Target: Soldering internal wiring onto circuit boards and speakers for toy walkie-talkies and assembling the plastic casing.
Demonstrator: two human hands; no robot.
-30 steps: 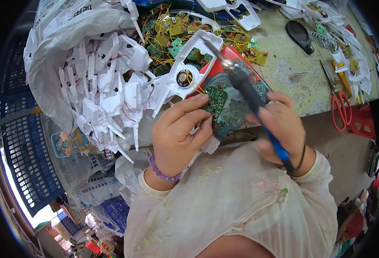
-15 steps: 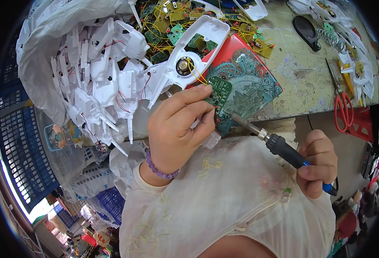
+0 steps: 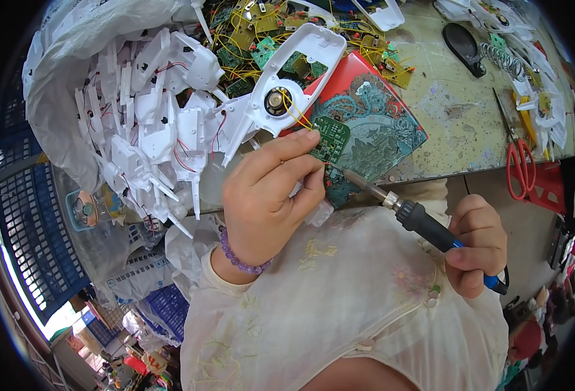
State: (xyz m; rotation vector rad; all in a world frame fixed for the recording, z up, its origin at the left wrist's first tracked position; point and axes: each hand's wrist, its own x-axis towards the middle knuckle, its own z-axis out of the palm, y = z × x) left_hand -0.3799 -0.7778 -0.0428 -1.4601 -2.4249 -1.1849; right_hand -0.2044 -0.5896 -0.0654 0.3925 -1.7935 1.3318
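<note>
Yellow wires (image 3: 297, 114) already run from the speaker (image 3: 276, 101) in the white shell (image 3: 259, 111) to the green board (image 3: 331, 138) — clamped in the left hand's (image 3: 261, 192) fingers, outside the shell — and some soldering seems left, the right hand's (image 3: 477, 246) fingers closed round a soldering iron (image 3: 423, 225), tip near the board.

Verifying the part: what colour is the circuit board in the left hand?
The circuit board is green, clearest in the head view.

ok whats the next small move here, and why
Probably nudge the soldering iron toward the green circuit board: the iron's tip appears just off the board's lower edge, while the right hand grips the iron and the left hand holds the board.
</note>
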